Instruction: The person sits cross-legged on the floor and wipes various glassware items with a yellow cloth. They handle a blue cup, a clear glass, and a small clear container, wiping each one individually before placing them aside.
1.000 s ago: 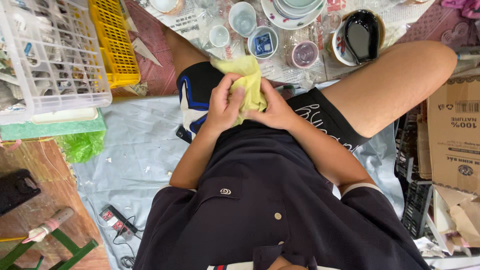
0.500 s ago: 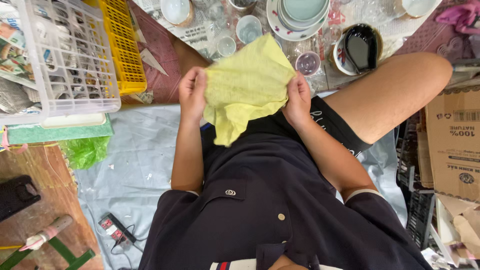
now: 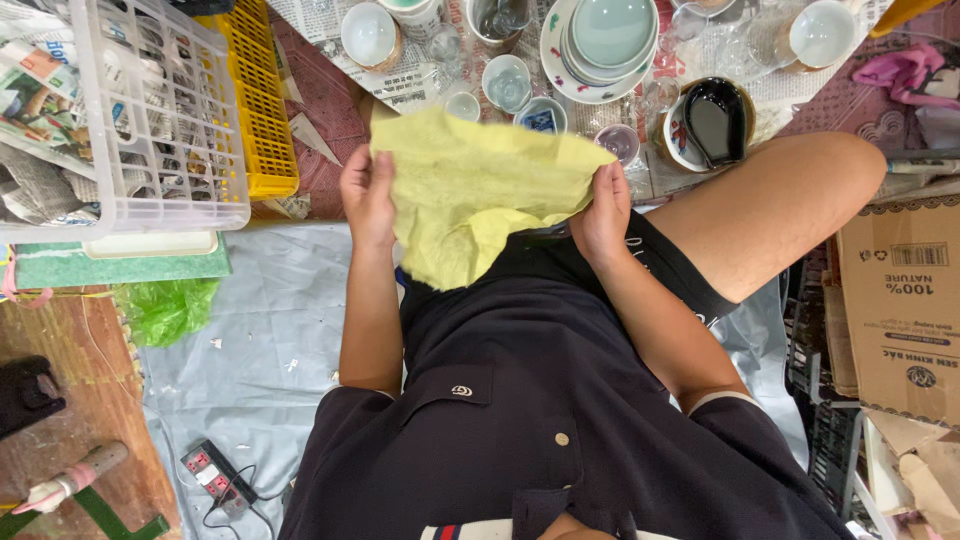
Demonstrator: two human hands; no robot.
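A yellow cloth (image 3: pixel 470 195) is stretched open above my lap, one corner hanging down. My left hand (image 3: pixel 367 195) grips its left edge and my right hand (image 3: pixel 604 210) grips its right edge. I sit on the floor in dark shorts and a dark shirt, knees apart. Just beyond the cloth, on newspaper, stand small cups (image 3: pixel 506 82), a stack of pale green plates (image 3: pixel 608 35) and a black spoon-shaped dish in a bowl (image 3: pixel 718 115).
A white plastic basket (image 3: pixel 150 130) with newspaper and a yellow basket (image 3: pixel 262 100) stand at the left. Cardboard boxes (image 3: pixel 900 300) sit at the right. A power strip (image 3: pixel 212 472) lies on the grey sheet (image 3: pixel 260 330) at lower left, near a green plastic bag (image 3: pixel 165 310).
The cloth was bunched between both hands at my lap a second ago. My hands have moved apart and upward, spreading it wide, and it is now stretched wider than half a second ago.
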